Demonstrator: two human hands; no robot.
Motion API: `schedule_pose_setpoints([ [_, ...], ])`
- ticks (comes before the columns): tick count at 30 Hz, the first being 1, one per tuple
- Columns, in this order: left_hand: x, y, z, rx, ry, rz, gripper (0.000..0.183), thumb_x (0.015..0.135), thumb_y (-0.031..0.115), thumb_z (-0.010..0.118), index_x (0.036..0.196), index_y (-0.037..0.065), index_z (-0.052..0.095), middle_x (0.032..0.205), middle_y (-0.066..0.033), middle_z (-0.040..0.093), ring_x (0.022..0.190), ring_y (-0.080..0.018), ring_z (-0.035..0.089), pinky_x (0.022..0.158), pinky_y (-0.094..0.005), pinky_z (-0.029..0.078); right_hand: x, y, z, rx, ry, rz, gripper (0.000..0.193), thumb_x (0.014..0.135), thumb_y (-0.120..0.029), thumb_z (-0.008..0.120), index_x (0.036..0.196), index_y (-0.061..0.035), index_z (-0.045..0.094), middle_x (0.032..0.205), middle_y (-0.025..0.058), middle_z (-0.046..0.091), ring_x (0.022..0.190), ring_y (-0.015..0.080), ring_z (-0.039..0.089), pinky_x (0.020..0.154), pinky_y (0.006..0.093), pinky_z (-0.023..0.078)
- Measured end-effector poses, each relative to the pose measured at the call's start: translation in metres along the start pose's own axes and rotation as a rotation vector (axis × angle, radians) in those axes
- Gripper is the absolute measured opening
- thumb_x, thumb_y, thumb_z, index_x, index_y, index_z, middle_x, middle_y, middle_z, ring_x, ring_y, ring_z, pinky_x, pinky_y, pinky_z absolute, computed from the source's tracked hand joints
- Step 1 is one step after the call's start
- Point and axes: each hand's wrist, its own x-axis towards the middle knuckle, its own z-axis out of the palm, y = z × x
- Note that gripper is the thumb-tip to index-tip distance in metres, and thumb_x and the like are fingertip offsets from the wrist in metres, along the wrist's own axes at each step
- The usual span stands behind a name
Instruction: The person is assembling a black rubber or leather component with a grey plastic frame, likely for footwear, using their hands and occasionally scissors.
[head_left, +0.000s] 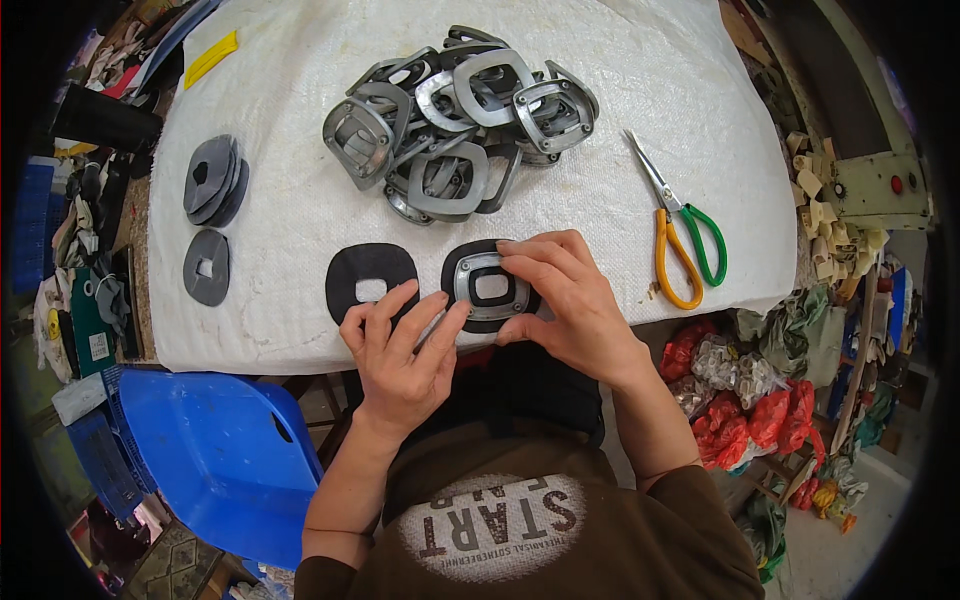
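A silver metal frame, rounded and square with a hole in the middle, lies on a black rounded pad near the table's front edge. My right hand grips its right side, fingers at the far edge and thumb at the near edge. Spread fingers of my left hand reach the near left corner of that frame. A thin grey sliver shows between those fingers; I cannot make out what it is. Partly under the left fingertips lies a second black pad with a rectangular opening.
Several similar metal frames are heaped at the far middle of the white-covered table. Scissors with orange and green handles lie right. Grey pads are stacked left, near a yellow strip. A blue chair stands front left.
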Motion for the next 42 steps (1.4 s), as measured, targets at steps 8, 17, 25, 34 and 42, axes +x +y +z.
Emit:
schedule_pose_setpoints([
  [8,-0.001,0.002,0.000,0.038,0.013,-0.007,0.032,0.064,0.006,0.063,0.094,0.015,0.068,0.102,-0.0032,0.057,0.102,-0.0233,0.048,0.081,-0.0382,0.030,-0.003,-0.003,0.001,-0.120,0.048,-0.052,0.049,0.053,-0.013,0.077,0.097,-0.0037,0.056,0.112,0.0058,0.057,0.100,0.0277,0.049,0.084,0.0376,0.041],
  [17,0.005,0.013,-0.012,0.034,-0.070,-0.062,0.037,0.063,0.004,0.061,0.098,0.013,0.066,0.105,-0.0062,0.055,0.108,-0.0244,0.044,0.086,-0.0380,0.025,-0.005,-0.001,0.000,-0.244,0.044,-0.071,0.038,0.059,-0.024,0.074,0.089,-0.0070,0.060,0.110,0.0015,0.057,0.101,0.0211,0.048,0.089,0.0397,0.029],
  [25,0.003,0.026,-0.029,-0.629,0.027,-0.429,0.041,0.077,0.000,0.055,0.118,-0.004,0.049,0.108,-0.0162,0.052,0.094,-0.0256,0.054,0.079,-0.0321,0.045,-0.015,-0.005,-0.008,-0.149,0.196,-0.195,0.048,0.053,-0.024,0.077,0.093,-0.0067,0.056,0.112,0.0046,0.060,0.093,0.0251,0.052,0.083,0.0366,0.034],
  [34,0.020,0.035,-0.023,-1.416,-0.149,-0.957,0.017,0.088,0.008,0.050,0.098,-0.004,0.058,0.085,-0.0045,0.063,0.071,-0.0033,0.053,0.064,-0.0182,0.043,-0.026,-0.023,-0.012,-0.259,0.154,-0.265,0.051,0.054,-0.032,0.075,0.095,-0.0073,0.057,0.115,0.0055,0.057,0.096,0.0251,0.051,0.082,0.0401,0.034],
  [42,0.018,0.037,-0.023,-1.256,-0.035,-0.906,0.017,0.088,0.007,0.051,0.087,-0.005,0.063,0.076,-0.0044,0.064,0.068,-0.0036,0.053,0.059,-0.0176,0.042,-0.044,-0.022,-0.001,0.427,0.387,0.108,0.066,0.073,-0.013,0.070,0.129,-0.0045,0.036,0.120,0.0164,0.044,0.105,0.0225,0.046,0.086,0.0331,0.039],
])
